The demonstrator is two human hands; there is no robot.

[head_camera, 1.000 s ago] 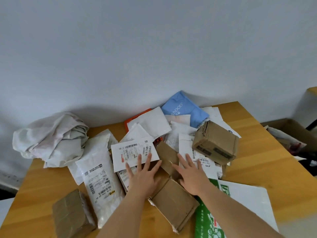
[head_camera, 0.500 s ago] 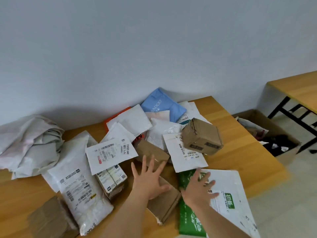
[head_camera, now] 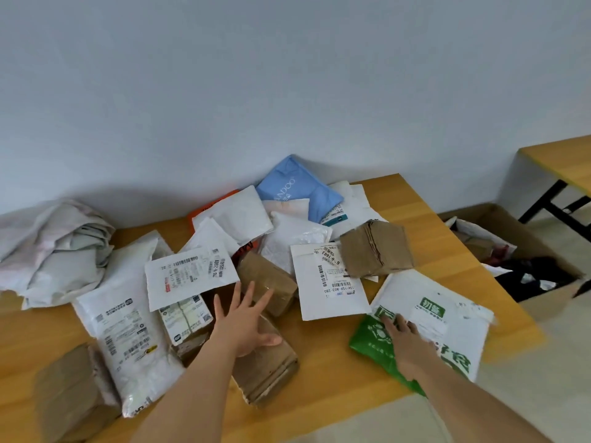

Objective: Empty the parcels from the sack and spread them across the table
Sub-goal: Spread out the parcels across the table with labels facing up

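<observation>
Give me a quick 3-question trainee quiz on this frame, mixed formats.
1. True or false: the left hand lies with fingers spread on a brown box.
2. Multiple choice: the right hand rests on A) the blue mailer B) the green-and-white bag C) the sack.
3. Fill in: the crumpled sack lies at the table's far ____ corner.

Key: 1 true; 2 B; 3 left.
</observation>
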